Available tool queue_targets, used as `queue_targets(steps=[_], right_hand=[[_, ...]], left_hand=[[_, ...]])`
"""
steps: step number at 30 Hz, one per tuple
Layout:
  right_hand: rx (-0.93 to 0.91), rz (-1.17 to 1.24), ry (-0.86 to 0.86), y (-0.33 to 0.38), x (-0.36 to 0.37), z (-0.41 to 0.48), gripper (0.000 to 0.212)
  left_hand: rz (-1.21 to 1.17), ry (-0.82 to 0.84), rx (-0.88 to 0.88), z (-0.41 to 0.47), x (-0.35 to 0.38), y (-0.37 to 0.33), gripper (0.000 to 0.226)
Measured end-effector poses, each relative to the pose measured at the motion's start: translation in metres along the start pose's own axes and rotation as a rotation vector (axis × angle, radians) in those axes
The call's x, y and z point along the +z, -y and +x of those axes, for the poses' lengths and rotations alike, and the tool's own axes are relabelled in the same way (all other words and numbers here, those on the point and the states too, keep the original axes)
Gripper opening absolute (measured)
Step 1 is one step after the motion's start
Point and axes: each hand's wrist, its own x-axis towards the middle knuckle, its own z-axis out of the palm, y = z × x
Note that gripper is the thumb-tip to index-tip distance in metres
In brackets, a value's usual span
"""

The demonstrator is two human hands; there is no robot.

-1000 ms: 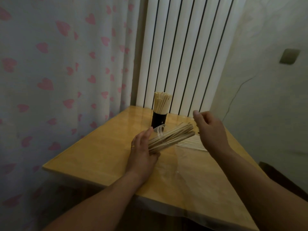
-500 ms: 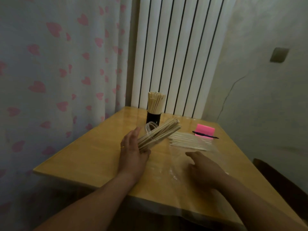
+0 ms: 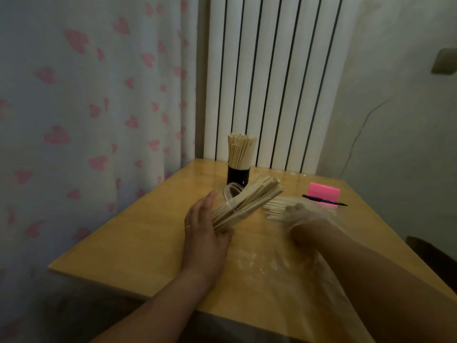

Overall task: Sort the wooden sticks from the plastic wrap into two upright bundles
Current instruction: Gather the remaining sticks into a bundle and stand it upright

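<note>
- A dim corner: a curtain with pink hearts on the left, a white radiator behind, and a wooden tabletop pushed into the angle between them
- At the back of the tabletop a black cup holds an upright bundle of wooden sticks, so one of the two bundles looks done
- The left grip is clamped on a tilted bundle, thumb hooked under its near end and fingers laid flat along its side; the bundle points up and away, clear of the tabletop, with a clear ring looped round it
- The right grip is veiled by the crumpled plastic wrap, right at the loose sticks lying flat there; film and blur hide the fingers, so I cannot tell whether they are apart or closed on anything
- A pink pad and a black pen lie just beyond the loose sticks
- Likely trouble: the tilted bundle is held at one end only, so if the thumb eases, sticks could slide out and fan across the tabletop
- The wrap may drag with the right grip and scatter the loose sticks toward the pen
- The far ends of the tilted bundle sit near the black cup, and a careless swing could knock it over and spill the finished bundle
</note>
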Motion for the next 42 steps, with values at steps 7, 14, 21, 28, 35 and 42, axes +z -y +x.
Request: queue_targets(steps=[7,14,21,28,35,42], right_hand=[[-0.028,-0.009,-0.033,0.016,-0.016,-0.027,0.043],[0.005,0.059,0.091,0.022,-0.008,-0.014,0.066],[-0.003,0.058,-0.048,0.019,-0.002,-0.010,0.053],[-0.062,-0.099,-0.059,0.017,0.005,-0.002,0.060],[-0.183,-0.304,0.006,0.026,-0.023,0.005,0.057],[-0.082,-0.304,0.086,0.020,-0.038,-0.001,0.038]], left_hand=[[-0.038,-0.022,-0.050,0.001,-0.002,0.001,0.103],[-0.035,-0.013,-0.053,0.001,-0.002,0.000,0.103],[-0.021,-0.013,-0.049,0.001,-0.003,0.000,0.103],[-0.021,0.005,-0.043,0.000,-0.004,-0.001,0.104],[-0.022,0.013,-0.039,-0.001,-0.004,-0.004,0.103],[-0.010,0.025,-0.029,0.000,-0.004,-0.002,0.104]])
